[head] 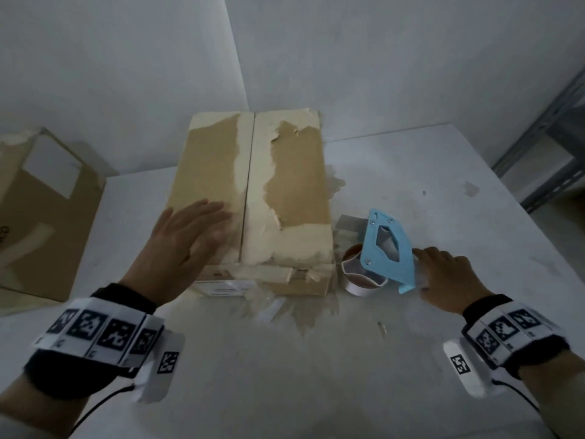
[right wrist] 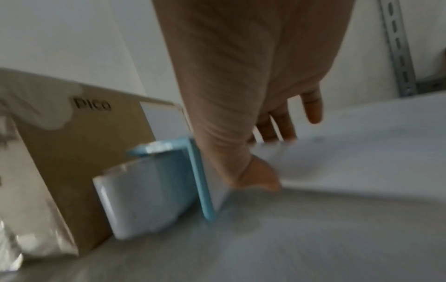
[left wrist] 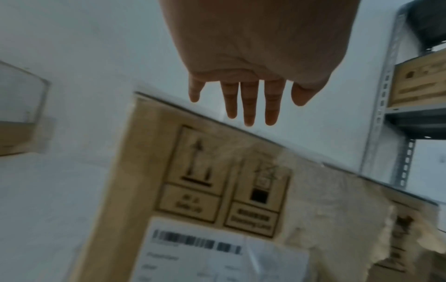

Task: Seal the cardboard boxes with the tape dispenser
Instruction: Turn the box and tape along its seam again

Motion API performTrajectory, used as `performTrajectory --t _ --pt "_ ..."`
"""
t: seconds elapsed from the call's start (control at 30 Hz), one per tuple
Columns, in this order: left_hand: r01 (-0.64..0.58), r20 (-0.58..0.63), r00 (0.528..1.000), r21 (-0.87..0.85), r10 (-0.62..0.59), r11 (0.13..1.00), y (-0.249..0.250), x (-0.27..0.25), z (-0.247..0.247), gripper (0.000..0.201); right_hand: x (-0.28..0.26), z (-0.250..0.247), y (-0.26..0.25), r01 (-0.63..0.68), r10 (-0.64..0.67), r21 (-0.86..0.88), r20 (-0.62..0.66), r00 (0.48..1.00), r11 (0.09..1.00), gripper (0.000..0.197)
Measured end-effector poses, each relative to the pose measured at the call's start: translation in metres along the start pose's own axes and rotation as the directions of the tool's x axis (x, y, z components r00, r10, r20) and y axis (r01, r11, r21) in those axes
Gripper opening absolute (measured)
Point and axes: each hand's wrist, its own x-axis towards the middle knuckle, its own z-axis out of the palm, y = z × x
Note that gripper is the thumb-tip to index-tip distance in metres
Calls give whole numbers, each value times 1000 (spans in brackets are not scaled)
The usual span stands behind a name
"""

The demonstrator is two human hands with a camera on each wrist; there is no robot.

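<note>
Two bare hands frame a closed cardboard box (head: 285, 185) on a white table (head: 285, 375). The left hand (head: 186, 239) lies palm down over the box's top, on the flap left of the centre seam. Its fingers (left wrist: 248, 106) are straight, slightly spread and hold nothing. Whether the palm touches the cardboard cannot be told.

The right hand (head: 449, 277) is at the dispenser (head: 387, 248), which stands on the table just right of the box, by its front corner. The thumb (right wrist: 255, 171) sits low against the dispenser's flat side plate, and the other fingers point down past it, fairly straight. Blur and the plate hide the contact, so it is unclear whether this hand grips the dispenser or only touches it.

The dispenser is light blue plastic, a flat plate with an angular cut-out. A roll (head: 357, 274) of glossy clear tape on a brown core sits on the side facing the box.

The box is brown. Its top skin is torn away in wide, pale, ragged patches along the seam and front edge. Its two flaps meet in a straight line, hiding any contents. The front face carries printed handling symbols and a white barcode label (left wrist: 217, 257).

Torn scraps (head: 300, 312) lie on the table in front of the box. A second box (head: 41, 217) stands well to its left, and a grey metal shelf (head: 544, 153) to its right.
</note>
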Motion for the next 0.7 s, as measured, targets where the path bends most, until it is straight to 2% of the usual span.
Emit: performTrajectory --t 0.07,0.13,0.23,0.3,0.37,0.47,0.53,0.6,0.67,0.7 --pt "88 8 996 40 -89 995 -12 -10 -2 86 -3 -19 -4 -63 63 4 -44 997 998 65" --pt "181 43 982 85 -185 980 -20 -15 -2 91 -3 -42 -19 -40 69 158 -180 981 987 59" --pt "283 106 948 152 -300 947 -27 -14 -1 85 2 -70 -56 121 37 328 -438 898 937 42" --pt "328 142 927 142 -347 934 -31 -11 -2 83 2 -83 -85 255 7 401 -548 837 880 46" --pt "350 164 922 29 -350 936 -32 -10 0 75 -3 -92 -115 402 -77 419 -608 790 814 50" --pt "349 147 931 -103 -333 931 -21 -14 4 56 -13 -94 -152 525 -273 375 -549 790 764 49" --pt "367 176 922 -126 -344 922 -13 -21 6 65 -18 -91 -168 526 -335 317 -496 801 789 50" --pt "330 196 925 7 -325 944 -11 -25 6 93 -20 -88 -175 498 -333 280 -475 815 821 53" --pt "161 222 952 217 -210 963 -9 -23 6 98 -21 -88 -178 472 -322 270 -452 832 839 58" --pt "74 236 962 257 -137 964 -7 -21 6 99 -21 -87 -180 463 -316 266 -450 835 845 61"
